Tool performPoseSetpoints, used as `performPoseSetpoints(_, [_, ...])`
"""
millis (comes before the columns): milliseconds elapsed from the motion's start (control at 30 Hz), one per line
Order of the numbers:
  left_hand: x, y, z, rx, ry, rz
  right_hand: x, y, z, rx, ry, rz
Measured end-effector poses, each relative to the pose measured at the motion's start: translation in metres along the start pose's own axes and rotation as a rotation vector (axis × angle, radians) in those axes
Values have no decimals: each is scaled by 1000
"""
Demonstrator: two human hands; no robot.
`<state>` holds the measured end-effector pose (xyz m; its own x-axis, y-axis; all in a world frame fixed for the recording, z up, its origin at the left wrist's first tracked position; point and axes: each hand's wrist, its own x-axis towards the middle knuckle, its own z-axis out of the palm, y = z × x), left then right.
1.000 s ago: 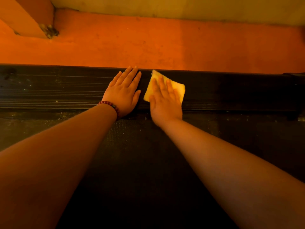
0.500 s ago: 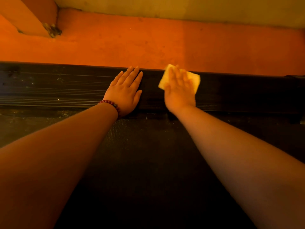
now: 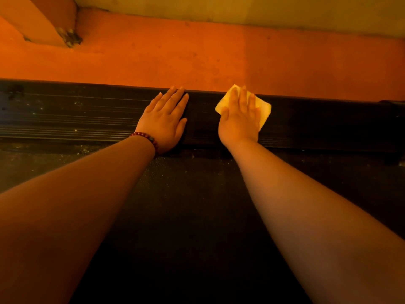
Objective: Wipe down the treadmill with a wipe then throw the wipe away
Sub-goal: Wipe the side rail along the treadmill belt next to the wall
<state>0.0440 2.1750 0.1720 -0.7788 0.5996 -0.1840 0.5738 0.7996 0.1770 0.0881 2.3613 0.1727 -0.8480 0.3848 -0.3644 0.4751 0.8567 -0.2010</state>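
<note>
The treadmill's black ribbed side rail [image 3: 76, 119] runs across the view, with the dark belt [image 3: 197, 205] below it. My right hand [image 3: 240, 119] lies flat with straight fingers, pressing a yellow wipe [image 3: 264, 113] onto the rail near its far edge. Most of the wipe is hidden under the hand; its corners stick out at the top and right. My left hand [image 3: 165, 120] rests flat on the rail to the left, fingers straight, a red bead bracelet [image 3: 145, 139] on its wrist.
Beyond the rail is an orange floor [image 3: 197, 53] and a pale wall base [image 3: 241, 9]. An orange upright post [image 3: 48, 20] stands on the floor at the top left. Dust specks dot the rail's left part.
My right hand has slid the wipe to the right along the rail and up toward its far edge. My left hand has stayed in place.
</note>
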Motion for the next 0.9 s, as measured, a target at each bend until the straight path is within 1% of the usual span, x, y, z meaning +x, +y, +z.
performPoseSetpoints(33, [0,0,0,-2,0,1,-1,-4,0,-17,-4,-37])
performPoseSetpoints(67, [0,-1,0,-5,4,6,-5,-9,2,-39,-16,-134])
performPoseSetpoints(133, [0,-3,0,-21,10,23,-12,-15,3,-108,-58,-397])
performPoseSetpoints(167, [0,-4,-1,-33,8,33,-13,-13,2,-141,-79,-492])
performPoseSetpoints(200, [0,-6,-2,-46,1,44,-12,-9,1,-158,-91,-539])
performPoseSetpoints(233, [0,-8,-3,-57,-10,54,-10,-3,-1,-159,-94,-534])
performPoseSetpoints(267, [0,-10,-4,-63,-22,63,-9,3,-2,-142,-86,-487])
performPoseSetpoints(367, [0,-12,-5,-69,-28,82,-11,11,0,-65,-22,-232])
performPoseSetpoints(433, [-2,-13,-5,-55,-12,77,-17,0,5,-39,2,-120])
performPoseSetpoints(467, [-3,-14,-4,-46,-5,66,-21,-9,8,-37,-6,-118])
performPoseSetpoints(500, [-5,-15,-4,-40,-1,49,-26,-18,11,-47,-23,-163])
performPoseSetpoints(567, [-9,-19,-4,-44,4,23,-36,-29,15,-92,-54,-347])
performPoseSetpoints(633, [-12,-25,-5,-44,-7,27,-42,-25,15,-161,-86,-528])
performPoseSetpoints(667, [-14,-29,-6,-37,-14,34,-41,-18,12,-181,-95,-578])
performPoseSetpoints(700, [-15,-32,-6,-30,-21,39,-39,-10,10,-182,-97,-586])
performPoseSetpoints(733, [-16,-34,-6,-26,-24,41,-36,-2,7,-166,-92,-550])
performPoseSetpoints(800, [-18,-36,-7,-23,-35,38,-33,9,5,-117,-70,-394])
performPoseSetpoints(867, [-20,-36,-7,-14,-44,26,-35,5,9,-90,-42,-262])
performPoseSetpoints(900, [-20,-35,-6,-11,-48,20,-37,-1,12,-85,-31,-231])
